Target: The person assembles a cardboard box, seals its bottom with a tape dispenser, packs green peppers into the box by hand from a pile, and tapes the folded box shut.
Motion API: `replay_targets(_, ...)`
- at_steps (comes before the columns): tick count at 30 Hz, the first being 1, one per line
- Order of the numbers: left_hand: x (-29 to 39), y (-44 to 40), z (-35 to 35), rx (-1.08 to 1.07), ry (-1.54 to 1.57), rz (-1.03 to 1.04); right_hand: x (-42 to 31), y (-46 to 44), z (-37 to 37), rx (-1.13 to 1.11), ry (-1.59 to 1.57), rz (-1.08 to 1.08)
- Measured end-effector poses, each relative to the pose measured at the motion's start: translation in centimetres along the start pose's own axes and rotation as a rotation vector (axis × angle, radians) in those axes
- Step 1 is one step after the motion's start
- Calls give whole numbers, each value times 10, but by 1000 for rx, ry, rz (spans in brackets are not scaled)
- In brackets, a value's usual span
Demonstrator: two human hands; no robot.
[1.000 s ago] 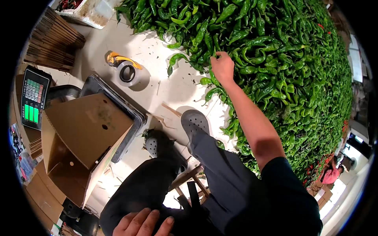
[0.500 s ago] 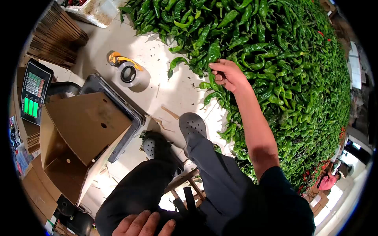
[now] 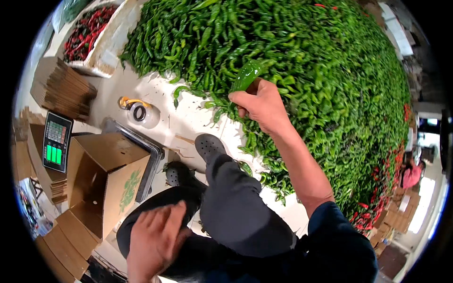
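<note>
My right hand (image 3: 264, 104) is closed on a green chili pepper (image 3: 247, 75), pinching its lower end between thumb and fingers. The pepper points up and is lifted in front of a large heap of green peppers (image 3: 325, 94). Over my left thigh, my left hand (image 3: 158, 240) hangs with its fingers stretched out, slightly blurred and holding nothing that I can see. An open cardboard box (image 3: 125, 188) with a green print stands left of my legs, its inside facing me.
The box rests on a black platform scale (image 3: 150, 153) with a lit display (image 3: 56, 141). A tape dispenser (image 3: 137, 109) lies on the floor. Folded cardboard (image 3: 63, 89) and a white foam box (image 3: 104, 56) of red peppers stand at upper left. Another person (image 3: 412, 175) is at far right.
My right hand has raised the green pepper off the heap. My left hand has come up and forward from my lap. The view has shifted, showing more of the foam box.
</note>
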State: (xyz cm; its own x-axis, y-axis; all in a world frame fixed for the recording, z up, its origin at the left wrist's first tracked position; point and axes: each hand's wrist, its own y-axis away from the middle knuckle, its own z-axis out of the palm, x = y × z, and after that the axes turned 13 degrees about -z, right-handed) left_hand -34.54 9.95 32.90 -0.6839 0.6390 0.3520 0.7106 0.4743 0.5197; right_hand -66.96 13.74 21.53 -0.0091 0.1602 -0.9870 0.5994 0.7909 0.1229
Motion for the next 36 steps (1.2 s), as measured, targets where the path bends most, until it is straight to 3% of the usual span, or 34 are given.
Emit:
replay_targets(3,5,2,6,93,52,-6,-25,32,-21,42,-225,48)
replay_targets(7,1,5,15,139,8,9,-53,76,-45,-5,-572,-73)
replay_targets(14,-16,2,33,123,31,-106,-106,150,-63,-14,-730,-242)
replay_targets(31,-45,8,49,129,97,-95,-126,224,-75,-7,-700,-367)
replay_targets(36,-49,7,52,134,109,-104,-103,234,-82,87,-451,-358)
